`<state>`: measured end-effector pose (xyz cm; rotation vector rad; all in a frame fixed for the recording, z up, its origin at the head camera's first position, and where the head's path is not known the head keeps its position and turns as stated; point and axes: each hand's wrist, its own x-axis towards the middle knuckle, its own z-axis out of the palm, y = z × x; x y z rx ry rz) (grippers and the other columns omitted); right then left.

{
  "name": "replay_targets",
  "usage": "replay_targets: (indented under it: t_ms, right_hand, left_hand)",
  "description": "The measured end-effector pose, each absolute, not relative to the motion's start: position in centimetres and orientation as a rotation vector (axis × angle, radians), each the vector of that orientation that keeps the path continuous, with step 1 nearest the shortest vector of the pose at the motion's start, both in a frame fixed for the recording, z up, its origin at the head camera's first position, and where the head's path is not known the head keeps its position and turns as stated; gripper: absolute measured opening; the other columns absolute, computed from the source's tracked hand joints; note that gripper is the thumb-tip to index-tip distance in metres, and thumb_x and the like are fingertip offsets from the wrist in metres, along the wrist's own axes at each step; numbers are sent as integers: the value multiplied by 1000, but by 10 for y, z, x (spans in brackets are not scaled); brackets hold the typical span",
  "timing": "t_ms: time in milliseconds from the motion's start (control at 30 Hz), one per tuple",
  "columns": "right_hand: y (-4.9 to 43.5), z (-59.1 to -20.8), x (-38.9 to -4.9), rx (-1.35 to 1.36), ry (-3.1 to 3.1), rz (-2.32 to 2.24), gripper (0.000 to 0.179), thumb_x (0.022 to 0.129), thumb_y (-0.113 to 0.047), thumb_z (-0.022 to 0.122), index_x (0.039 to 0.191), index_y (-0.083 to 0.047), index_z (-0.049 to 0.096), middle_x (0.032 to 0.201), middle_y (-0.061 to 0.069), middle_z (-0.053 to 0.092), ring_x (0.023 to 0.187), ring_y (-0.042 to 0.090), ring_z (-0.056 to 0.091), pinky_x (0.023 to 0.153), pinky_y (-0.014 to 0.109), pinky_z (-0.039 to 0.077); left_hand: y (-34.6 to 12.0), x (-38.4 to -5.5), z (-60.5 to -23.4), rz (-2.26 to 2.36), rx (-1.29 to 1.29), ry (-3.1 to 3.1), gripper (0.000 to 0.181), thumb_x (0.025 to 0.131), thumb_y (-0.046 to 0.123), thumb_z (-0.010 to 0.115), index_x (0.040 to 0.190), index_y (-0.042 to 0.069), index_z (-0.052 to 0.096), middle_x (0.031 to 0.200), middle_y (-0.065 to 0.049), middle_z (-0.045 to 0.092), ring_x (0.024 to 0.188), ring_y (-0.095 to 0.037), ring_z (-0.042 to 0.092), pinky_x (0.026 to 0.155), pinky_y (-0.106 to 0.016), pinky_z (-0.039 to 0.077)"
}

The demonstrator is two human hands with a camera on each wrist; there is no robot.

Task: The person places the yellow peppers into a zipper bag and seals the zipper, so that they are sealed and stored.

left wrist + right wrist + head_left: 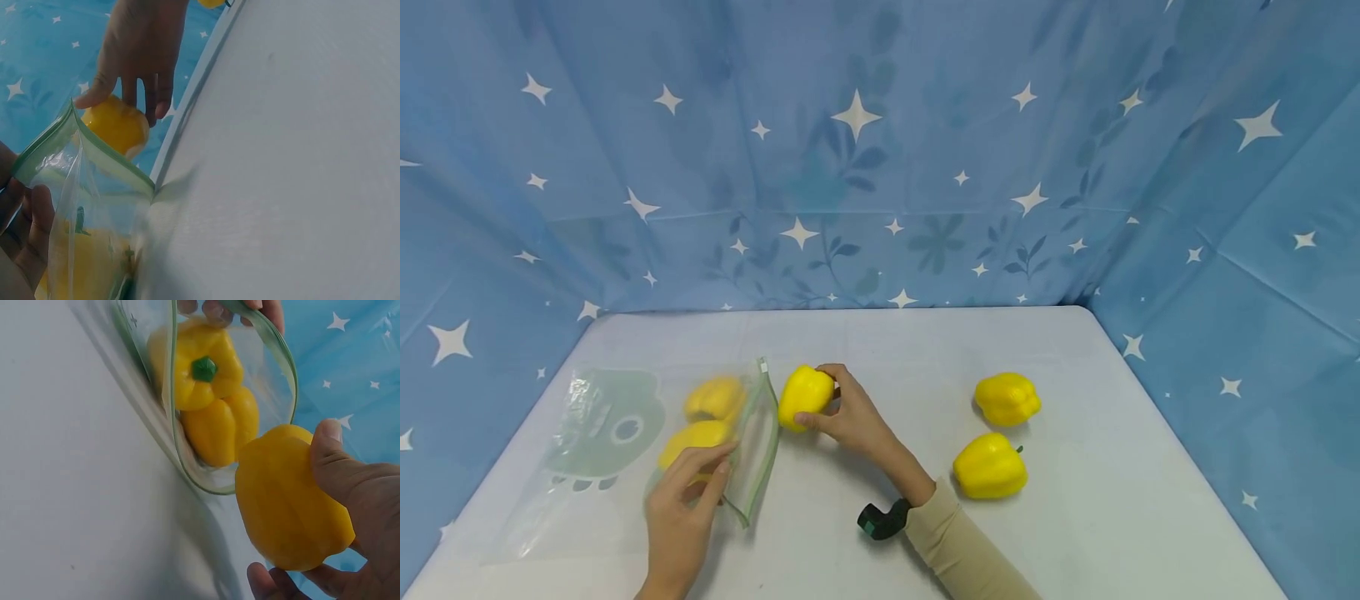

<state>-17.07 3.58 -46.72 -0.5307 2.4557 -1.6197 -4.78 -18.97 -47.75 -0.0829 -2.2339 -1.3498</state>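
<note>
A plump yellow pepper point(803, 395) is gripped (right hand point(855, 418)). A clear, green-rimmed plastic bag point(613, 454) is pinched (left hand point(682, 508)).

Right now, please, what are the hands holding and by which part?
The right hand holds a pepper by its sides; the left hand, the bag by its rim.

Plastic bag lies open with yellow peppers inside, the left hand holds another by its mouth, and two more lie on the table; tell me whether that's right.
Wrong hand: the head view shows the right hand holding that yellow pepper by the mouth of the plastic bag. The peppers inside and the two on the table are as you said.
</note>
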Motion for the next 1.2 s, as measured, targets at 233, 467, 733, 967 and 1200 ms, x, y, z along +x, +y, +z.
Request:
replay_targets:
  t_ms: [233,467,733,967,1200]
  right_hand:
    - [30,-468,-165,-595,2423,-1612,65,92,-28,82,147,-16,50,137,8,61,102,20,56,75,23,53]
    - [23,-465,-156,-620,2405,-1599,53,96,-30,77,144,-18,57,138,7,62,104,21,60,81,24,56]
    - [15,-473,-146,-601,2409,-1648,29,103,-27,68,130,-16,68,133,5,67,109,19,64,90,22,57]
    - [11,-475,-139,-710,2326,-1586,56,95,-9,76,147,-12,52,144,13,56,120,23,63,95,20,58]
    - [6,-475,-135,-782,2262,-1579,65,92,-5,78,145,-9,39,144,14,45,125,22,59,100,21,58]
  left_hand:
    - [-190,-48,-479,-1365,-113,-2224,28,94,-12,68,115,4,77,102,-10,71,88,-1,65,61,-13,57]
    - [-188,-48,-479,-1371,-117,-2229,27,94,-10,68,115,6,77,101,-10,70,86,-2,64,61,-13,56]
    - [-186,-46,-476,-1359,-116,-2219,30,94,-10,69,115,10,77,102,3,71,84,2,62,61,-12,56]
    - [-183,-40,-475,-1368,-8,-2230,33,93,-10,71,114,14,78,102,6,71,89,1,64,66,-11,56]
    - [-179,-41,-470,-1396,12,-2216,32,95,-8,69,115,14,78,104,7,70,90,-1,64,64,-12,56]
